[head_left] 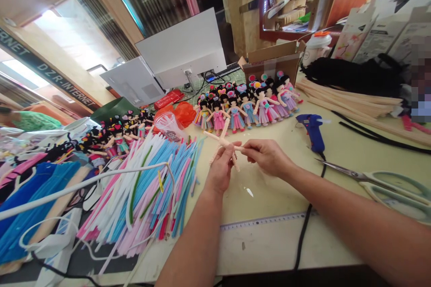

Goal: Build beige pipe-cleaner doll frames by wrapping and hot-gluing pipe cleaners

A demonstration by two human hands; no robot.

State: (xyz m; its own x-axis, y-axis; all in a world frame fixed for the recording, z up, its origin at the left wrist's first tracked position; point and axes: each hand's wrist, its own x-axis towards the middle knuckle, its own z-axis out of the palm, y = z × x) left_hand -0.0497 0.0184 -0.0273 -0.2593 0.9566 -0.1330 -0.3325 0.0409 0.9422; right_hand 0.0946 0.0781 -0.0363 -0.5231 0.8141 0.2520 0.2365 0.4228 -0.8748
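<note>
My left hand (220, 168) is closed around the middle of a beige pipe-cleaner doll body (224, 140), a bare figure with thin limbs sticking out. My right hand (264, 154) pinches the end of one limb on its right side. Both hands are above the pale yellow tabletop (269, 197). Behind them stand finished pipe-cleaner dolls (235, 110) with black hair and coloured dresses, in several rows. To the right of my right hand lies a blue glue gun (313, 132). Scissors (363, 177) with pale green handles lie nearer my right forearm.
Loose pipe cleaners (148, 193) in white, blue and pink are heaped at left, crossed by a white cable (101, 174). Beige and black bundles (353, 76) lie at the far right. A ruler strip (266, 220) runs along the front. Monitors (185, 49) and a cardboard box (272, 65) stand behind.
</note>
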